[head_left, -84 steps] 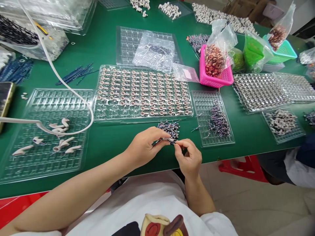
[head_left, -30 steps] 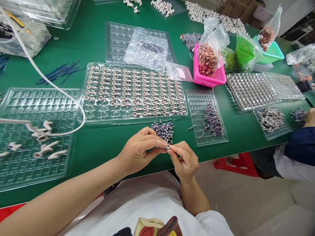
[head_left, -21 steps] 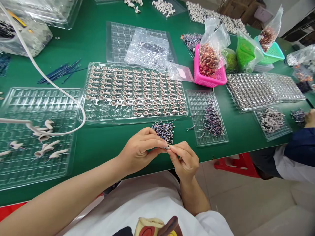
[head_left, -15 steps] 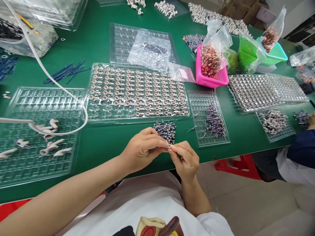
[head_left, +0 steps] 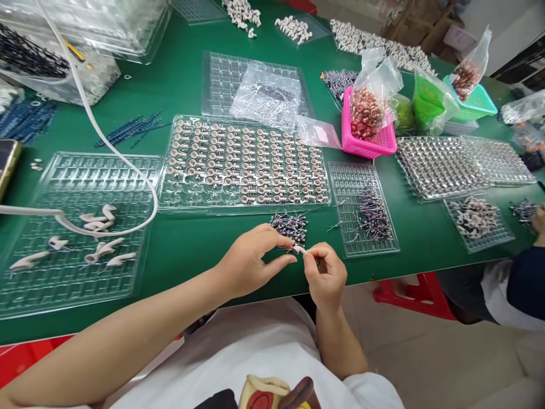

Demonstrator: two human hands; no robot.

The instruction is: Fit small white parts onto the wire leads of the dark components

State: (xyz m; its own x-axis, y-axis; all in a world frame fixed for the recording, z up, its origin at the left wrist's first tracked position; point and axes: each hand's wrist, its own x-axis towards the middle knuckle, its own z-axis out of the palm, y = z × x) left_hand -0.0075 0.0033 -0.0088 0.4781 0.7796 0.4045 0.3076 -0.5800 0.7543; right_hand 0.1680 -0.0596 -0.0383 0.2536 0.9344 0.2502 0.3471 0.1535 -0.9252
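Note:
Between my hands is a small white curved part [head_left: 299,249]. My right hand [head_left: 327,274] pinches its right end between thumb and fingers. My left hand [head_left: 251,260] is at its left end, thumb and index finger apart, with the fingertips beside the part; any contact is too small to tell. Just behind the fingers lies a pile of thin wired pieces [head_left: 290,226] on the green table [head_left: 238,224]. Beyond it a clear tray [head_left: 200,196] holds rows of round-headed white parts.
At left, a clear tray [head_left: 80,289] carries loose white parts under a white cable [head_left: 97,128]. To the right are a tray of wired pieces [head_left: 370,213], a pink basket [head_left: 368,149] and patterned trays [head_left: 438,165]. Another person's hand [head_left: 540,220] shows at the right edge.
My left thumb and index finger have parted, and the white part now shows between my hands. My right hand has shifted slightly right. The view has moved a little left.

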